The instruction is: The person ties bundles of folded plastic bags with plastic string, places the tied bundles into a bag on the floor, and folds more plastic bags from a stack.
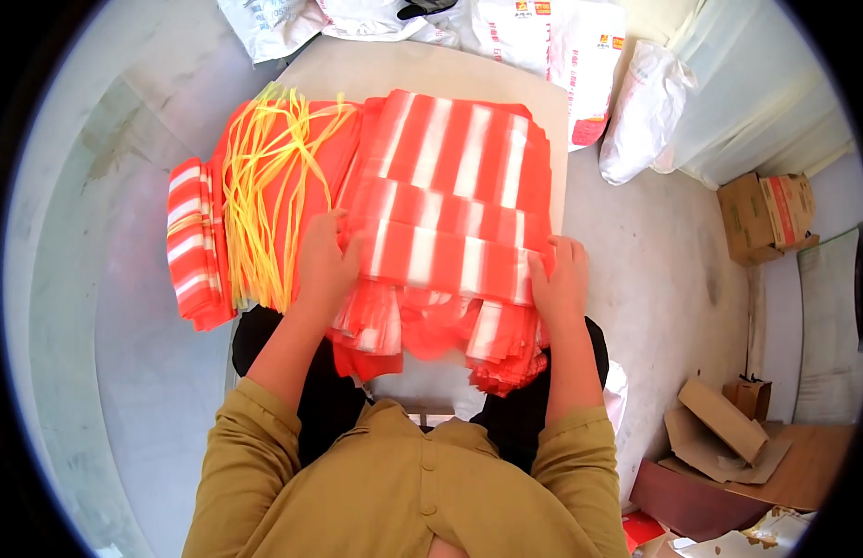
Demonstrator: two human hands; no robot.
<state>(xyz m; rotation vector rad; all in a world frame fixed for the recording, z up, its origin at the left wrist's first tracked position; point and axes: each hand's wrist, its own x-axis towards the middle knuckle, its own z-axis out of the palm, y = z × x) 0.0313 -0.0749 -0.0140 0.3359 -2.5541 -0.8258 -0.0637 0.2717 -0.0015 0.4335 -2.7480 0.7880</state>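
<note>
A stack of red-and-white striped plastic bags (450,149) lies in front of me, with handle-like ends hanging over the table's near edge. Across its middle runs a folded layer (431,256). My left hand (329,260) grips the left edge of that fold, fingers curled and partly hidden by the plastic. At the right edge, my right hand (561,279) pinches the fold between thumb and fingers. Left of the stack, a bunch of yellow strips (278,186) rests on more red plastic. A folded striped bundle (194,242) sits at the far left.
The pale tabletop (422,70) shows behind the stack. White printed sacks (515,37) stand along the far side, and another white sack (645,112) is on the floor at right. Cardboard boxes (762,219) and flattened cardboard (724,437) lie farther right.
</note>
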